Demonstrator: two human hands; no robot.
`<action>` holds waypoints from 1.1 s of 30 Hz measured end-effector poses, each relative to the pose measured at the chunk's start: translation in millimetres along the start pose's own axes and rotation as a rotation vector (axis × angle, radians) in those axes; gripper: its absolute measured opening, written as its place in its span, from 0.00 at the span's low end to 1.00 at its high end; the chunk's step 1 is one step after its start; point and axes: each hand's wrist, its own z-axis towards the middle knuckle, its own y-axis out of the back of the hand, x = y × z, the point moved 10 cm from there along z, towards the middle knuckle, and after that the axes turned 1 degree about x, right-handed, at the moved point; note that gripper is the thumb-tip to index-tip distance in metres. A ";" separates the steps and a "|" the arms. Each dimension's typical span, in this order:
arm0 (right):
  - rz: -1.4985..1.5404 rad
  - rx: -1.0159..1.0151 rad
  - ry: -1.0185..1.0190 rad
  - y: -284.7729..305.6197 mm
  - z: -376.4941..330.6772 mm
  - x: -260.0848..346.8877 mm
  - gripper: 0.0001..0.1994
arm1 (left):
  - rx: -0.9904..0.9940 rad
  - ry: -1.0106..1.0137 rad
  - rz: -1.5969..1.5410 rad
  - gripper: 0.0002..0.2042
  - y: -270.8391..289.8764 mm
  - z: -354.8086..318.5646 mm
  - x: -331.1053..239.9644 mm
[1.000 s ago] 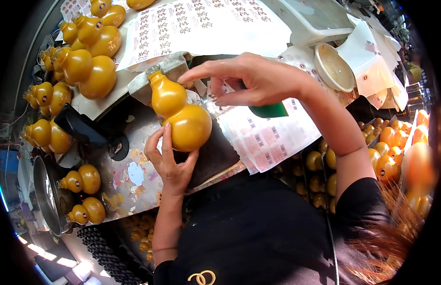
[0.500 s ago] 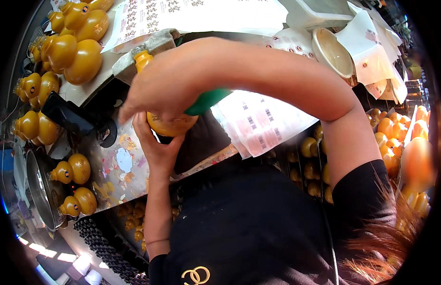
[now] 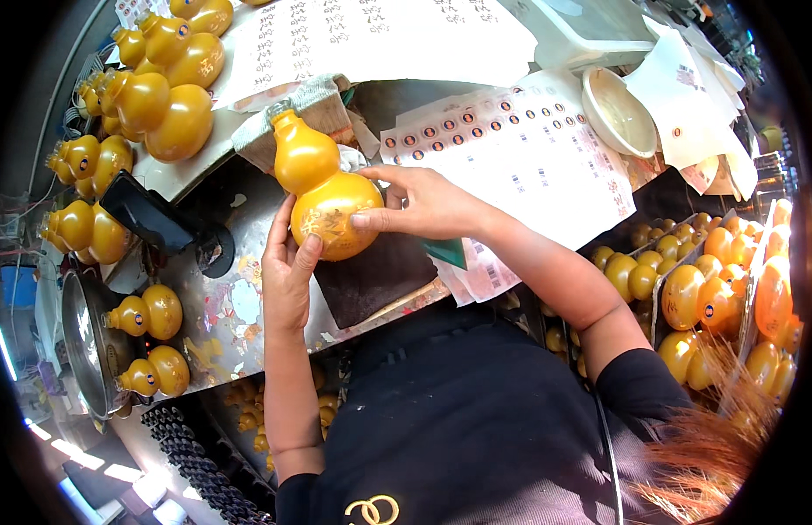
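Observation:
A glossy yellow gourd-shaped bottle (image 3: 311, 162) with gold characters on its lower bulb leans over a grey cloth pad (image 3: 305, 109), its neck pointing away and left. My left hand (image 3: 288, 271) cradles the lower bulb from the left and near side, thumb on its front. On the other side my right hand (image 3: 423, 201) grips the same bulb, thumb tip on the lettering and fingers behind. A flat green piece (image 3: 449, 252) shows beneath my right hand; whether the hand holds it, I cannot tell. Below the bottle lies a dark brown mat (image 3: 375, 284).
Several finished gourd bottles (image 3: 176, 122) line the left side, near a phone on a stand (image 3: 143, 210) and a metal pan (image 3: 86, 350). Sticker sheets (image 3: 520, 166) and a white bowl (image 3: 620, 114) lie beyond my right arm. Crates of gourd bottles (image 3: 686, 293) stand at right.
My right hand has drawn back from across the bottle to its right side. The bottle's lettering and the sticker sheets have come into sight. My left hand keeps its hold.

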 end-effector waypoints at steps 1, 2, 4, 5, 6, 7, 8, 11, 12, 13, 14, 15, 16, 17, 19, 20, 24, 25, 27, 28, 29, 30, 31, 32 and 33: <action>0.041 -0.006 -0.015 -0.9 2.6 -7.0 0.46 | -0.002 0.001 0.019 0.39 -0.7 -0.8 -1.4; 0.082 -0.012 -0.031 -1.9 7.3 -14.2 0.46 | -0.004 0.003 0.038 0.39 -1.2 -1.2 -2.8; 0.163 0.006 -0.056 -5.9 9.2 -16.6 0.45 | 0.003 -0.001 0.028 0.39 -2.1 -3.0 -3.5; 0.197 0.028 -0.033 -8.2 11.1 -12.5 0.44 | 0.005 -0.002 0.023 0.39 -1.7 -2.7 -3.9; 0.232 0.046 -0.024 -10.6 10.0 -13.3 0.44 | 0.007 -0.003 0.024 0.38 -0.7 -3.3 -1.1; 0.268 0.063 -0.015 -12.9 10.3 -15.0 0.44 | 0.009 -0.004 0.025 0.38 1.5 -2.3 1.3; 0.270 0.064 0.033 -13.8 13.9 -18.7 0.42 | 0.025 -0.015 0.013 0.38 1.0 0.0 1.2; 0.192 0.059 0.029 -13.6 10.2 -21.0 0.33 | 0.030 -0.018 -0.002 0.37 0.5 -1.2 1.7; 0.205 0.050 0.021 -13.7 10.3 -21.9 0.33 | 0.057 -0.026 0.037 0.36 -0.6 -1.5 0.7; 0.218 0.040 0.012 -14.1 10.6 -23.3 0.33 | 0.051 -0.021 0.044 0.36 1.2 -2.2 1.5; 0.231 0.031 0.004 -14.7 10.5 -25.8 0.33 | 0.055 -0.024 0.048 0.37 1.4 -2.7 1.6; 0.196 0.009 0.031 -12.9 10.5 -25.2 0.37 | 0.063 -0.030 0.052 0.37 0.8 -1.9 0.7; 0.161 -0.012 0.059 -11.1 10.0 -24.7 0.42 | 0.061 -0.023 0.081 0.37 0.8 -2.1 0.4; 0.126 -0.034 0.086 -9.6 9.0 -24.0 0.46 | 0.072 -0.032 0.090 0.37 -0.4 -2.2 0.4; 0.138 -0.033 0.097 -10.6 8.8 -25.1 0.46 | 0.094 -0.056 0.113 0.37 -2.0 -1.9 -1.2; 0.144 -0.034 0.103 -11.0 8.3 -25.6 0.46 | 0.094 -0.057 0.139 0.37 -0.8 -2.8 0.2; 0.089 0.013 0.091 -10.7 5.6 -25.4 0.39 | 0.061 -0.072 0.165 0.36 1.7 -2.4 -1.8; 0.104 0.001 0.103 -10.3 4.5 -24.2 0.42 | 0.051 -0.066 0.141 0.36 6.4 -0.3 0.2; 0.133 -0.025 0.126 -9.4 2.5 -22.1 0.48 | 0.058 -0.075 0.158 0.36 6.5 -0.4 -0.2; 0.117 -0.024 0.123 -10.1 3.0 -22.2 0.49 | 0.075 -0.091 0.198 0.36 3.1 -1.3 -2.5; 0.101 -0.022 0.121 -10.6 4.4 -21.7 0.49 | 0.092 -0.107 0.238 0.36 -0.1 -2.2 -4.3; 0.084 -0.020 0.118 -10.9 4.9 -21.3 0.49 | 0.085 -0.100 0.224 0.36 0.4 -2.7 -3.6; 0.091 -0.021 0.115 -10.7 4.1 -21.1 0.49 | 0.079 -0.093 0.211 0.36 0.9 -3.3 -2.8; 0.097 -0.021 0.113 -10.5 3.2 -20.7 0.49 | 0.072 -0.086 0.197 0.37 1.6 -3.6 -2.1; 0.105 -0.020 0.110 -10.9 2.6 -20.9 0.49 | 0.075 -0.092 0.202 0.37 1.3 -3.9 -2.4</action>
